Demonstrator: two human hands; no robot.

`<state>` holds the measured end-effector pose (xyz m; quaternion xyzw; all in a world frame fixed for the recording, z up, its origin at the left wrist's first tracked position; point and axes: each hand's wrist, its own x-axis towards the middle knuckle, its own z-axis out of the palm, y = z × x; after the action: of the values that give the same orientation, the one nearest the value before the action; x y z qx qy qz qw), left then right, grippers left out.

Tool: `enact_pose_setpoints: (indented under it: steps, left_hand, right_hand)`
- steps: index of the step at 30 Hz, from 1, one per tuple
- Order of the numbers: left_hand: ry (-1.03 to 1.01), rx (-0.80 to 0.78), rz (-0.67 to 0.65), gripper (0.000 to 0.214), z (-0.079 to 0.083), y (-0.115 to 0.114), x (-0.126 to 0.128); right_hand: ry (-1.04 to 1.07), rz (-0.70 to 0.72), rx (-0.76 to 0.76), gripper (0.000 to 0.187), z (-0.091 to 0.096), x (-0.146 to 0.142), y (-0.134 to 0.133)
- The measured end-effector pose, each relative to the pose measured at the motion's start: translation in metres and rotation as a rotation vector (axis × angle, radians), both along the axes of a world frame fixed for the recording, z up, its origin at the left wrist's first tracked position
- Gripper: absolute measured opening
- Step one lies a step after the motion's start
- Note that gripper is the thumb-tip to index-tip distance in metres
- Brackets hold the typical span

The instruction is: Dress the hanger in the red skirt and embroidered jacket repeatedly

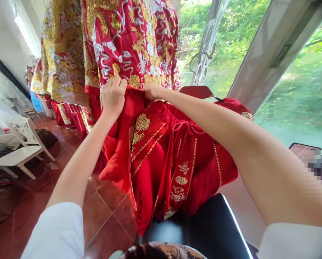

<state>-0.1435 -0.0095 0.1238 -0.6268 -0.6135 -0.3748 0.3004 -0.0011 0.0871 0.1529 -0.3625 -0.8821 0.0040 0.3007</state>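
Note:
A red skirt [147,169] with gold embroidery, beaded lines and a tied drawstring at its gathered waist spreads out before me. My left hand [114,95] is closed on the upper edge of its red cloth, thumb toward the right. A short way to the right, my right hand [152,90] grips the same edge, its fingers partly hidden by the fabric. Between the hands the edge is stretched taut. Right behind them hangs a red jacket [128,39] with gold and silver embroidery. A dark red hanger [197,92] shows behind the skirt's waist.
More embroidered garments [66,54] hang to the left. A white chair [26,147] stands on the red tiled floor [107,205]. Below the skirt is a black seat [212,219]. Large windows [293,90] fill the right, with a phone [305,148] near the right edge.

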Motion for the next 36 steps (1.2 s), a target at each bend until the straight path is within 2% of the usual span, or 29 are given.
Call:
enact_pose_setpoints:
  steps: [2, 5, 8, 10, 12, 14, 16, 17, 18, 19, 20, 21, 23, 24, 26, 28, 30, 32, 34, 36]
  left_hand:
    - [-0.009, -0.056, 0.046, 0.023, -0.013, 0.0, -0.011]
    - [-0.049, -0.284, 0.029, 0.037, -0.035, 0.004, -0.02]
    - [-0.119, -0.639, -0.19, 0.033, -0.059, 0.006, -0.024]
    - [-0.275, -0.772, -0.33, 0.022, -0.065, 0.0, -0.028]
    - [-0.505, -0.679, -0.38, 0.016, -0.053, -0.015, -0.032]
    - [-0.732, -0.443, -0.45, 0.013, -0.026, -0.039, -0.032]
    - [-0.908, -0.244, -0.64, 0.01, 0.003, -0.069, -0.02]
    - [-0.927, -0.177, -0.742, 0.007, 0.012, -0.083, -0.008]
    - [-0.934, -0.131, -0.815, 0.006, 0.015, -0.094, 0.009]
    - [-0.936, -0.107, -0.86, 0.005, 0.011, -0.101, 0.029]
    - [-0.963, -0.104, -0.887, 0.004, 0.001, -0.102, 0.052]
    - [-0.987, -0.097, -0.905, 0.005, -0.015, -0.097, 0.076]
    - [-0.955, -0.155, -0.903, 0.01, -0.056, -0.074, 0.119]
    - [-0.896, -0.124, -0.824, 0.01, -0.077, -0.057, 0.134]
    - [-0.774, 0.022, -0.628, 0.008, -0.11, -0.022, 0.146]
    - [-0.707, 0.103, -0.568, 0.01, -0.126, 0.006, 0.137]
    - [-0.718, 0.12, -0.615, 0.014, -0.124, 0.023, 0.118]
    - [-0.827, 0.113, -0.705, 0.02, -0.111, 0.029, 0.104]
    - [-0.966, 0.103, -0.809, 0.023, -0.095, 0.03, 0.108]
    - [-1.012, 0.064, -0.925, 0.023, -0.082, 0.032, 0.127]
  right_hand:
    - [0.006, -0.076, 0.162, 0.033, 0.01, 0.008, 0.007]
    - [-0.222, -0.188, 0.299, 0.031, 0.018, 0.017, 0.017]
    - [-0.484, -0.259, 0.205, 0.023, 0.009, 0.02, 0.028]
    - [-0.516, -0.27, 0.177, 0.018, 0.003, 0.021, 0.029]
    - [-0.484, -0.265, 0.205, 0.031, 0.005, 0.025, 0.021]
    - [-0.4, -0.248, 0.304, 0.048, 0.017, 0.033, 0.002]
    - [-0.289, -0.222, 0.436, 0.047, 0.033, 0.045, -0.022]
    - [-0.251, -0.209, 0.499, 0.042, 0.04, 0.052, -0.033]
    - [-0.237, -0.198, 0.549, 0.038, 0.045, 0.06, -0.042]
    - [-0.248, -0.198, 0.58, 0.038, 0.047, 0.068, -0.048]
    - [-0.278, -0.21, 0.591, 0.039, 0.046, 0.076, -0.05]
    - [-0.321, -0.233, 0.583, 0.04, 0.043, 0.084, -0.049]
    - [-0.398, -0.291, 0.513, 0.041, 0.03, 0.096, -0.039]
    - [-0.419, -0.316, 0.456, 0.042, 0.023, 0.1, -0.032]
    - [-0.434, -0.305, 0.361, 0.042, 0.01, 0.106, -0.019]
    - [-0.412, -0.246, 0.316, 0.043, 0.0, 0.109, -0.012]
    - [-0.381, -0.191, 0.307, 0.045, -0.005, 0.109, -0.009]
    - [-0.344, -0.155, 0.296, 0.048, -0.008, 0.107, -0.01]
    - [-0.295, -0.15, 0.288, 0.047, -0.009, 0.105, -0.011]
    - [-0.24, -0.183, 0.287, 0.042, -0.009, 0.103, -0.012]
